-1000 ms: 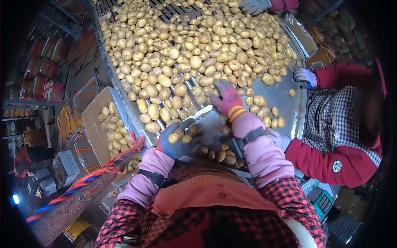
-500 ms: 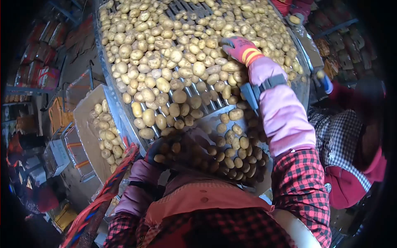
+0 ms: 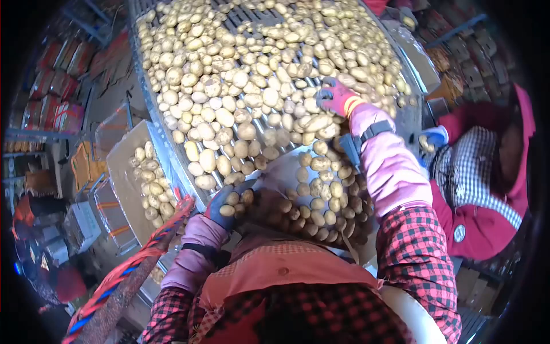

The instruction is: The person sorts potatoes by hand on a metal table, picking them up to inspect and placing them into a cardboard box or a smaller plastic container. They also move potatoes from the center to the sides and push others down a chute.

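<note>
Potatoes (image 3: 223, 117) cover a slatted sorting table (image 3: 252, 17) in front of me. My right hand (image 3: 337, 98), in a pink and grey glove, reaches over the heap with fingers apart and curved, touching potatoes and gripping none that I can see. Near the table's front left corner, my left hand (image 3: 220, 207), in a dark glove, cups several potatoes (image 3: 227, 210) against its palm. Between my arms, more potatoes (image 3: 318, 189) lie in a metal chute (image 3: 281, 172) close to my apron; its near part is in shadow.
A lined box of potatoes (image 3: 123, 163) stands at the left, beside a rope-wrapped bar (image 3: 123, 275). On the right, a co-worker's blue-gloved hand (image 3: 436, 136) holds potatoes. Another person's hand (image 3: 408, 20) is at the far right corner. Stacked boxes (image 3: 57, 117) stand behind.
My right hand has drawn nearer to me across the potatoes, its fingers spreading. My left hand has risen out of shadow with potatoes in it. The co-worker at right has shifted.
</note>
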Available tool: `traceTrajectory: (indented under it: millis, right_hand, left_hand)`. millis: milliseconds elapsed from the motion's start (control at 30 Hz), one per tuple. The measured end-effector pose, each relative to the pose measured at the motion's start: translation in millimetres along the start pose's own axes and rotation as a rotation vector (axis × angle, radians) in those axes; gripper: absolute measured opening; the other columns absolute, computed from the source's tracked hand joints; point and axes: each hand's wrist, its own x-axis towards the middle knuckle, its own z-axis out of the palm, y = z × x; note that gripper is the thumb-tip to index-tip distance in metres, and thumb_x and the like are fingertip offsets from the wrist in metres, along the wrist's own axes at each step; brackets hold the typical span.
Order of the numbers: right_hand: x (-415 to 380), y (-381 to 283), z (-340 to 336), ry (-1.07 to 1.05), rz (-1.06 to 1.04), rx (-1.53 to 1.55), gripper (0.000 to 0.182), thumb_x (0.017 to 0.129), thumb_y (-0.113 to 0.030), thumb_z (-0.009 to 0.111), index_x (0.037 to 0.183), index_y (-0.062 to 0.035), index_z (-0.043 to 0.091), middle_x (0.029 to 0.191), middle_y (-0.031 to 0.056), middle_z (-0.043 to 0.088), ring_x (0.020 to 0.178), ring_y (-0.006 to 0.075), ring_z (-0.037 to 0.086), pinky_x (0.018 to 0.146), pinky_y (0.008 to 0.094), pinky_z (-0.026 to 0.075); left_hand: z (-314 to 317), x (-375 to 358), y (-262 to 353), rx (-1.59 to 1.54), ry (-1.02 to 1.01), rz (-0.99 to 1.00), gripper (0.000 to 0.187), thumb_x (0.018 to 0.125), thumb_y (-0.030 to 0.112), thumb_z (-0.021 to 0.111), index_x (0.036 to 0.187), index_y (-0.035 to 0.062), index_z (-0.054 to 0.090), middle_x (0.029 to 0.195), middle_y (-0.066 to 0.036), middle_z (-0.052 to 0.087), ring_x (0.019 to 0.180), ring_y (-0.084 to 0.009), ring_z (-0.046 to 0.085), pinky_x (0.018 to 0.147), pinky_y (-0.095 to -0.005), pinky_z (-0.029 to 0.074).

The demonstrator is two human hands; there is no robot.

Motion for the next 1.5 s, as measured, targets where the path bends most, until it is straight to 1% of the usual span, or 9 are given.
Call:
traceTrajectory:
  millis: [267, 500, 633, 767, 933, 967, 1100, 1300, 1500]
  right_hand:
    - [-161.5, -66.6, 101.7, 0.528, 0.281, 0.041, 0.054, 0.080, -0.054, 0.064, 0.129, -0.0313, 0.059, 0.144, 0.0219, 0.039, 0.130, 0.0425, 0.040, 0.109, 0.0496, 0.033]
    - [-211.8, -181.3, 147.8, 0.479, -0.080, 0.004, 0.053, 0.076, -0.036, 0.070, 0.127, -0.0226, 0.060, 0.136, 0.0192, 0.047, 0.127, 0.0387, 0.044, 0.104, 0.0519, 0.037]
    - [-181.0, -163.1, 160.2, 0.586, -0.368, 0.143, 0.056, 0.076, -0.032, 0.072, 0.128, -0.0152, 0.059, 0.133, 0.0191, 0.049, 0.125, 0.0382, 0.047, 0.101, 0.0523, 0.042]
    - [-115.4, -131.0, 127.9, 0.732, 0.343, 0.204, 0.096, 0.075, -0.053, 0.070, 0.151, -0.0150, 0.026, 0.149, 0.0258, 0.028, 0.138, 0.0449, 0.026, 0.114, 0.0525, 0.022]
    - [-77.2, -229.6, 87.9, 0.213, 0.035, 0.119, 0.068, 0.076, -0.059, 0.064, 0.130, -0.0197, 0.052, 0.137, 0.0186, 0.041, 0.134, 0.0392, 0.032, 0.111, 0.0567, 0.025]
    - [-78.3, -237.3, 137.3, 0.655, -0.242, 0.123, 0.060, 0.078, -0.052, 0.066, 0.129, -0.0205, 0.053, 0.136, 0.0157, 0.045, 0.132, 0.0378, 0.037, 0.109, 0.0560, 0.029]
    - [-127.1, -201.8, 126.7, 0.667, -0.436, 0.311, 0.051, 0.077, -0.030, 0.072, 0.126, -0.0173, 0.061, 0.133, 0.0143, 0.052, 0.127, 0.0352, 0.047, 0.102, 0.0469, 0.044]
    - [-145.6, -58.8, 80.1, 0.483, 0.568, -0.033, 0.039, 0.087, -0.027, 0.063, 0.124, -0.0188, 0.056, 0.121, 0.0108, 0.059, 0.103, 0.0320, 0.061, 0.086, 0.0425, 0.051]
    - [-152.4, -21.1, 110.3, 0.411, 0.501, 0.075, 0.043, 0.082, -0.026, 0.069, 0.123, -0.0200, 0.058, 0.118, 0.0104, 0.059, 0.103, 0.0303, 0.061, 0.085, 0.0423, 0.051]
  left_hand:
    - [32.8, 11.5, -41.6, -1.620, -0.270, -0.444, 0.061, 0.100, 0.047, 0.030, 0.143, 0.0048, 0.039, 0.139, -0.023, 0.048, 0.111, -0.0351, 0.054, 0.090, -0.0359, 0.048]
    - [30.3, 7.7, -26.8, -1.582, -0.211, -0.524, 0.055, 0.098, 0.046, 0.038, 0.141, 0.0116, 0.043, 0.131, -0.020, 0.055, 0.097, -0.0331, 0.059, 0.071, -0.0332, 0.053]
    - [28.6, 13.3, -33.7, -1.580, -0.373, -0.476, 0.063, 0.098, 0.051, 0.043, 0.143, 0.0064, 0.040, 0.134, -0.015, 0.052, 0.117, -0.0328, 0.055, 0.095, -0.0425, 0.048]
    - [35.1, 11.5, -43.4, -1.625, -0.343, -0.398, 0.059, 0.100, 0.050, 0.035, 0.145, 0.0112, 0.040, 0.142, -0.015, 0.047, 0.118, -0.0339, 0.054, 0.091, -0.0402, 0.050]
    - [36.8, 9.4, -53.8, -1.699, -0.510, -0.291, 0.061, 0.100, 0.047, 0.033, 0.146, 0.0076, 0.036, 0.143, -0.017, 0.046, 0.119, -0.0345, 0.053, 0.092, -0.0412, 0.049]
    - [41.9, 11.5, -70.5, -1.705, -0.515, -0.250, 0.062, 0.099, 0.047, 0.034, 0.146, 0.0077, 0.035, 0.142, -0.017, 0.046, 0.118, -0.0343, 0.053, 0.089, -0.0403, 0.050]
    - [41.3, 7.7, -55.8, -1.695, -0.367, -0.213, 0.063, 0.097, 0.044, 0.035, 0.147, 0.0060, 0.032, 0.143, -0.020, 0.044, 0.125, -0.0342, 0.049, 0.100, -0.0434, 0.042]
    - [38.9, 6.5, -49.9, -1.697, -0.407, -0.230, 0.060, 0.100, 0.041, 0.029, 0.150, 0.0071, 0.028, 0.147, -0.023, 0.038, 0.129, -0.0375, 0.044, 0.110, -0.0408, 0.034]
    - [37.3, 4.9, -47.4, -1.649, -0.293, -0.387, 0.064, 0.097, 0.048, 0.038, 0.149, 0.0108, 0.033, 0.143, -0.023, 0.044, 0.112, -0.0383, 0.053, 0.085, -0.0410, 0.051]
